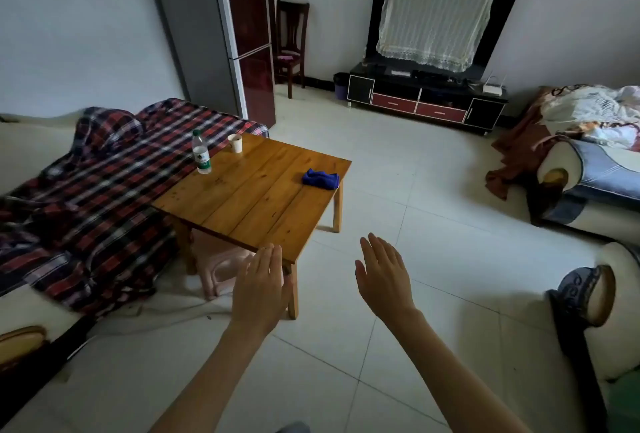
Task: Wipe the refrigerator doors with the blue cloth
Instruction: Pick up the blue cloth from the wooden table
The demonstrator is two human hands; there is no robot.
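Observation:
The blue cloth [320,178] lies crumpled near the far right corner of a low wooden table [249,197]. The refrigerator [242,34] stands against the far wall at the back left, with dark red doors, an upper one and a lower one, both closed. My left hand [261,285] hovers flat and empty over the table's near corner. My right hand [382,271] is held out flat over the floor, to the right of the table, holding nothing. Both hands are well short of the cloth.
A water bottle [201,152] and a paper cup [235,143] stand on the table's far left side. A sofa with a plaid cover [90,183] runs along the left. A wooden chair [290,44], a TV stand [426,100] and another sofa [588,162] border the tiled floor.

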